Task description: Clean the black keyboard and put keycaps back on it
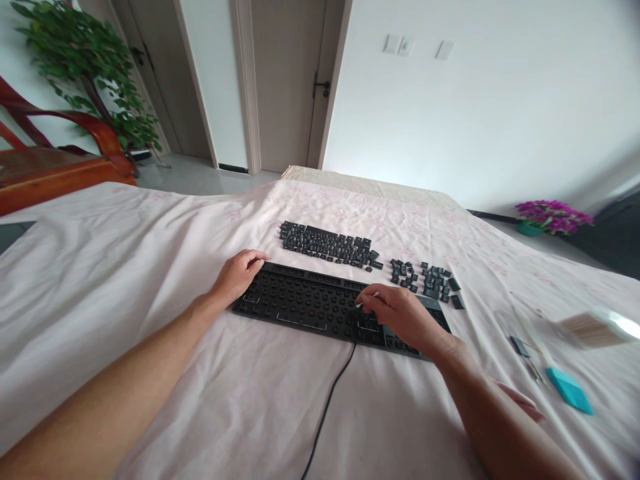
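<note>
A black keyboard (300, 300) with its keycaps off lies on the cloth, its bare switches showing. At its upper left corner my left hand (243, 270) grips the edge, thumb and fingers closed together. My right hand (395, 308) is over the right part of the keyboard and pinches a cotton swab (359, 305), whose white tip points down at the switches. Behind the keyboard, loose black keycaps (327, 244) lie in rows, and a smaller group of keycaps (437, 283) sits to the right. My right hand and wrist hide part of the number pad side.
A clear container of cotton swabs (597, 329) stands on the right. Near it lie a teal brush-like tool (569, 390) and a small dark-handled tool (523, 350). A black cable (327, 407) runs toward me over the wrinkled cloth (200, 400). Fingers or toes (520, 400) show beside my right forearm.
</note>
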### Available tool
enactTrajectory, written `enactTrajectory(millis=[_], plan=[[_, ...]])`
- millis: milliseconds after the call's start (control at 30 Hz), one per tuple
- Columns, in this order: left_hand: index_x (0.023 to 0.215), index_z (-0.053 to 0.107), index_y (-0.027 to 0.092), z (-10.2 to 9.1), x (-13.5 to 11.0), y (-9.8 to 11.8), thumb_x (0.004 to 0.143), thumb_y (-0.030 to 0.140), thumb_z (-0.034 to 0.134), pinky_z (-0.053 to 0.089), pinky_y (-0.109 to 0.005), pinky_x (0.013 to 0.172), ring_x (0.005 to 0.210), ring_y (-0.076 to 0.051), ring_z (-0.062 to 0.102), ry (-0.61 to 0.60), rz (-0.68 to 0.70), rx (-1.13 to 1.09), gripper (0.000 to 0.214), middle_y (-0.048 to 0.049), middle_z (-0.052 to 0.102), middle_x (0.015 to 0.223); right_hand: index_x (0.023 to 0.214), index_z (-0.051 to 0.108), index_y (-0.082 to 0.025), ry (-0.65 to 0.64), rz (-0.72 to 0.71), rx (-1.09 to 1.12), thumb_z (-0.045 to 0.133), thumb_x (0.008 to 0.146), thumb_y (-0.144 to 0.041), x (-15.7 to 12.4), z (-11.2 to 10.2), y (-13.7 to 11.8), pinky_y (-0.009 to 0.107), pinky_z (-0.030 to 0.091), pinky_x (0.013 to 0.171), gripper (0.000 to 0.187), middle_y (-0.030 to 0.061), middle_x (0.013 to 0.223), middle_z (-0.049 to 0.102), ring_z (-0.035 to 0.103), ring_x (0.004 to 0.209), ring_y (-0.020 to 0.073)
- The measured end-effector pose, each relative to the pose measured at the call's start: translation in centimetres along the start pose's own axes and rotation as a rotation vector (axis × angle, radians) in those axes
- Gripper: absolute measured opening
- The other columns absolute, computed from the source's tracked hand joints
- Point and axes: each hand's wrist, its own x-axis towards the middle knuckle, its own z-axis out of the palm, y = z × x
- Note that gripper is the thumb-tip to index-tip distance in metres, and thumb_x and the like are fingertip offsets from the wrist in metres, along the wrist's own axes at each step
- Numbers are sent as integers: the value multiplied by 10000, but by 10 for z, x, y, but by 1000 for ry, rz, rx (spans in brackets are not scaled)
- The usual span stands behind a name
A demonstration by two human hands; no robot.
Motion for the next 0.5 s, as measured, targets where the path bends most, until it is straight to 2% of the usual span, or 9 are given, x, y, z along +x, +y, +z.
enactTrajectory(millis=[267, 500], plan=[[984, 673, 235, -1, 0, 1, 855, 294, 433, 446, -311, 942, 1016, -197, 625, -10, -10, 16, 279, -12, 697, 1082, 851, 682, -205, 35, 54, 111, 382, 930, -465, -9, -6, 11, 242, 458, 565, 404, 11, 760, 697, 593, 557, 120], [1002, 673, 237, 0, -1, 2, 860, 358, 452, 456, -303, 919, 1000, -196, 628, -12, -27, 4, 289, -10, 698, 1075, 908, 678, -201, 169, 71, 154, 359, 931, -495, -23, -4, 29, 270, 484, 612, 434, 37, 808, 701, 621, 619, 151]])
